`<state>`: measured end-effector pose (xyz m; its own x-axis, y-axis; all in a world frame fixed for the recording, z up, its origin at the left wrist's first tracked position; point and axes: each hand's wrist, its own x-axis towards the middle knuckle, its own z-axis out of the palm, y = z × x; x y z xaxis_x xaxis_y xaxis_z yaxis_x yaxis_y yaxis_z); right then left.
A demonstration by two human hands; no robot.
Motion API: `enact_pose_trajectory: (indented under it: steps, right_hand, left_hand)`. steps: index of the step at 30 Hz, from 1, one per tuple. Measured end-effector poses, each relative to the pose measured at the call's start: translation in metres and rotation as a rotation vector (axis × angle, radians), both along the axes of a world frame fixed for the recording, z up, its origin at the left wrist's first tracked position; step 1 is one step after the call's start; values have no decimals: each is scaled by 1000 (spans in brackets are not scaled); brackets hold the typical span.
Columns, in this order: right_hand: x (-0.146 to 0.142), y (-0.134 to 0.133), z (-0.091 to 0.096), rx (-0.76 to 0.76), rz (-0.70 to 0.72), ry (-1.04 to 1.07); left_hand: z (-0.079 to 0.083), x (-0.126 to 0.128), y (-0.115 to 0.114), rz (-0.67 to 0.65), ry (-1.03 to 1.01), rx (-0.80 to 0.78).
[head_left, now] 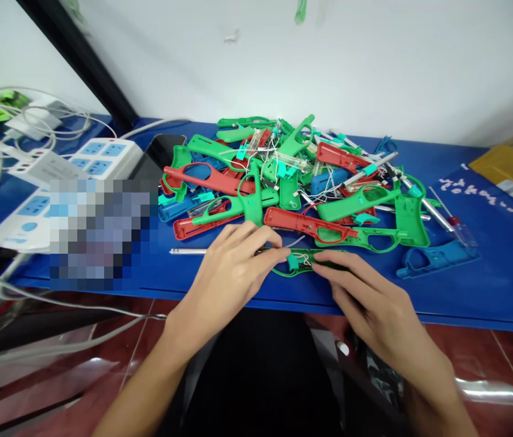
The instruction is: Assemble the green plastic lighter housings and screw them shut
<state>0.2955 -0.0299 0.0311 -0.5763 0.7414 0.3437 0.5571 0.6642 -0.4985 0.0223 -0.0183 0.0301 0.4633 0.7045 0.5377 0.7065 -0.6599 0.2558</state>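
The green handle shell (283,271) lies flat at the near edge of the blue worktop (488,285). The left hand (233,267) pinches its left end in a closed grip. The right hand (374,303) lays its fingers on the right end; I cannot tell whether it clamps. A heap of shells (292,176) crowds just behind, and a metal rod (187,250) juts left. The shell carries a teal trigger and thin white wires.

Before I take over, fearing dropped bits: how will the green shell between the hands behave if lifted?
Probably light and fairly stiff: the green shell is thin moulded plastic. Its teal trigger and thin white wires look loose, so they might slip out if it tilts. The metal tube to its left, if attached, could tip it that way.
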Motion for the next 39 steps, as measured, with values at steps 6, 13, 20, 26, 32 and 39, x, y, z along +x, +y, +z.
enact_pose_trajectory:
  steps: [6, 13, 20, 26, 32, 39]
  right_hand:
    - [-3, 1, -1, 27, -2, -5]
    - [-11, 5, -5, 86, 0, 15]
    - [-7, 2, -5, 156, 58, -124]
    - [-3, 0, -7, 117, 79, -140]
    - [-5, 0, -11, 168, 32, -158]
    - [-9, 4, -7, 283, 119, -262]
  left_hand:
    - [2, 1, 2, -23, -65, -75]
    - [1, 4, 1, -12, -60, -53]
    - [-2, 3, 0, -2, -30, -9]
    - [-3, 5, 1, 20, -64, -13]
    - [-5, 9, 1, 85, -26, -9]
    - [-3, 1, 0, 0, -97, -103]
